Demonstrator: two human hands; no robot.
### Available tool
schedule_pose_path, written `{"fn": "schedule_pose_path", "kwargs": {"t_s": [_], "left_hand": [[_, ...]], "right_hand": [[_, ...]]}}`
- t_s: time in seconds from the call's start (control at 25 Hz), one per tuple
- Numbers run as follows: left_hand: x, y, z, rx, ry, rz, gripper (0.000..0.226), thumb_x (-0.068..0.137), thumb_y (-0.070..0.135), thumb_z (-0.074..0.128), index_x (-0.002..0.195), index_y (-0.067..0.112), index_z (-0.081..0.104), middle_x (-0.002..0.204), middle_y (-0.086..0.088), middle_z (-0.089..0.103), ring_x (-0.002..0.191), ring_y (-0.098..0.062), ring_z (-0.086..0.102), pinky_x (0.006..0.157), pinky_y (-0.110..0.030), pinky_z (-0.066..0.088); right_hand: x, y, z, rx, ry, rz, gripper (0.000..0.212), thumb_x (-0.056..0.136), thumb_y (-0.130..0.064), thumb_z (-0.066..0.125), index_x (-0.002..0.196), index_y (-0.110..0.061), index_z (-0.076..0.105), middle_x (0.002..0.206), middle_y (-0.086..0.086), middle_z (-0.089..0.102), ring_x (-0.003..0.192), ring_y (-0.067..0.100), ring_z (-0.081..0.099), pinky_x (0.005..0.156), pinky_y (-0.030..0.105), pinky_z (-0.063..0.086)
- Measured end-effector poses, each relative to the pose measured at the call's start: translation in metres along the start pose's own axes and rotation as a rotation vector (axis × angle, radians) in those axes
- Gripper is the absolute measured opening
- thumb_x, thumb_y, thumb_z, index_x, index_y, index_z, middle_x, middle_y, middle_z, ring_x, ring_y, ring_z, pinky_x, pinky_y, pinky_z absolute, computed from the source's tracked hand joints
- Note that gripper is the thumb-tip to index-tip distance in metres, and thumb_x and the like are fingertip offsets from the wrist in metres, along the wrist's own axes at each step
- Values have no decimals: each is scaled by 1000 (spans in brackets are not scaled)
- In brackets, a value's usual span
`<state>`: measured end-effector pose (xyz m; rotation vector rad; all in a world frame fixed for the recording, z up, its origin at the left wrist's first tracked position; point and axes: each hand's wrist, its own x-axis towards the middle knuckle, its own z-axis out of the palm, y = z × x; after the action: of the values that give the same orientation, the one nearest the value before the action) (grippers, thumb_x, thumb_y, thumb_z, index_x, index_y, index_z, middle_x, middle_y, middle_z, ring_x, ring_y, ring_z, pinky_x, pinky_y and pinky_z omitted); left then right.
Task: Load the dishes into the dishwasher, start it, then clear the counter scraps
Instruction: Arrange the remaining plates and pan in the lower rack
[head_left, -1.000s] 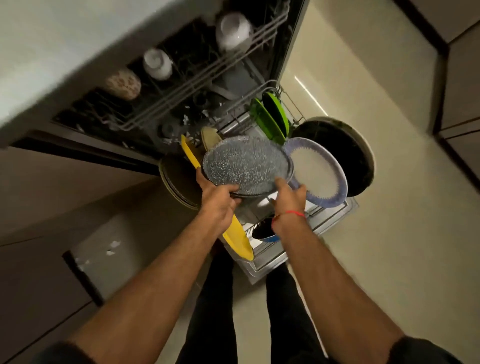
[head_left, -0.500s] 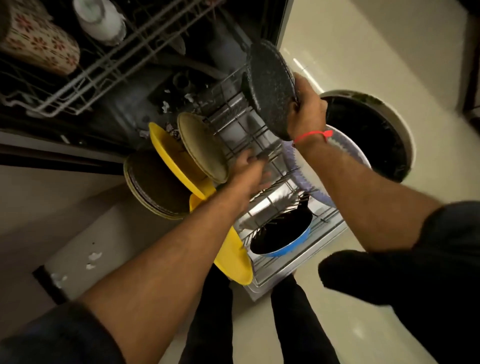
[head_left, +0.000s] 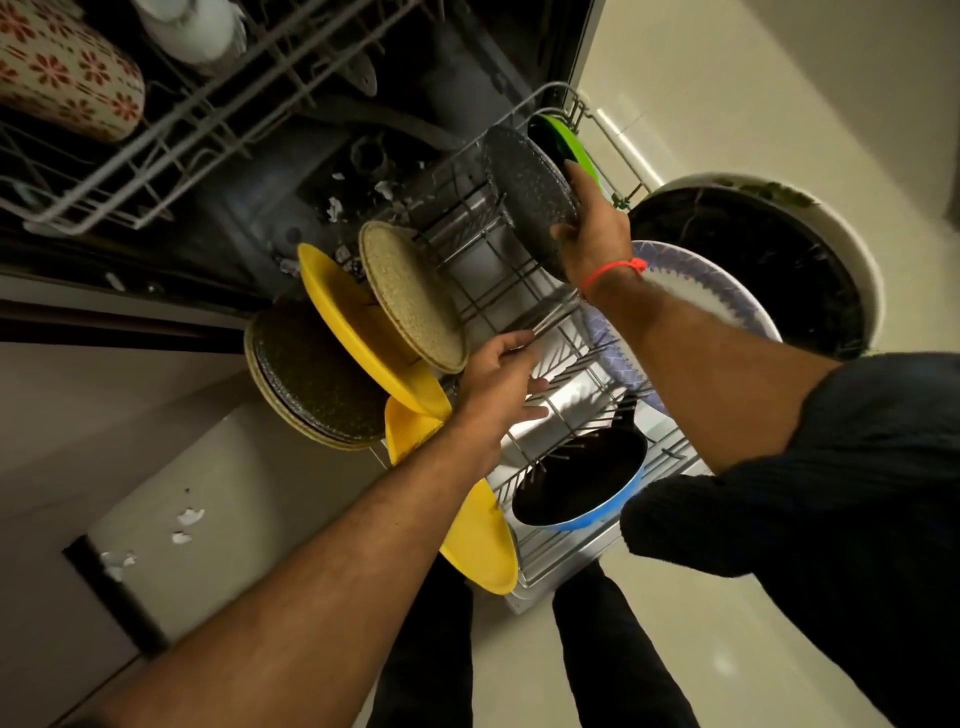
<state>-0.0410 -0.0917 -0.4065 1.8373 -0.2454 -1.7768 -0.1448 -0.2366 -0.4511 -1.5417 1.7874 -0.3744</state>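
The pale, glossy floor (head_left: 753, 130) runs off to the right and catches a bright streak of light near the top. On the left stands a beige cabinet front (head_left: 104, 405), and lower down a lighter panel (head_left: 249, 493) shows chipped white patches. Black trouser legs (head_left: 426, 649) stand on the floor below.

In the lower rack (head_left: 550, 332) an open lane of bare wire tines runs between the beige plate (head_left: 410, 296) with the yellow plates (head_left: 343, 312) on the left and the speckled plate (head_left: 524, 192) before the green plate (head_left: 566, 140) on the right, while the blue-rimmed pan (head_left: 576, 480) blocks the near end.
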Motion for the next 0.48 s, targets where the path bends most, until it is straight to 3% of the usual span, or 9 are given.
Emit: {"fn": "schedule_pose_path", "kwargs": {"t_s": [0.12, 0.24, 0.36, 0.48], "left_hand": [[-8, 0, -4, -12, 13, 25, 15, 102, 16, 57, 113, 27, 62, 107, 4, 65, 96, -23, 67, 79, -46, 62], [-22, 0, -10, -16, 35, 57, 17, 104, 14, 55, 116, 26, 61, 106, 7, 63, 104, -24, 68, 74, -39, 63], [-50, 3, -15, -21, 78, 97, 23, 105, 14, 53, 126, 20, 62, 115, 3, 63, 102, -20, 69, 68, -31, 63], [-93, 12, -24, -18, 145, 207, 25, 105, 11, 53, 127, 21, 62, 120, 0, 63, 99, -18, 70, 71, -34, 63]], "right_hand": [[-9, 3, -8, -37, 30, 2, 64, 88, 6, 48, 146, -20, 44, 131, 15, 61, 123, 29, 57, 100, 22, 39], [-34, 1, -16, 28, 52, -61, 56, 89, 6, 52, 138, -20, 52, 123, 10, 66, 116, 24, 61, 101, 30, 47], [-70, -7, -31, 101, 56, -82, 71, 80, 17, 49, 142, -18, 52, 134, 7, 62, 126, 20, 55, 110, 27, 40], [-124, -30, -55, 174, 10, -141, 62, 83, 15, 45, 137, -13, 57, 130, 8, 64, 122, 20, 58, 107, 23, 41]]}}
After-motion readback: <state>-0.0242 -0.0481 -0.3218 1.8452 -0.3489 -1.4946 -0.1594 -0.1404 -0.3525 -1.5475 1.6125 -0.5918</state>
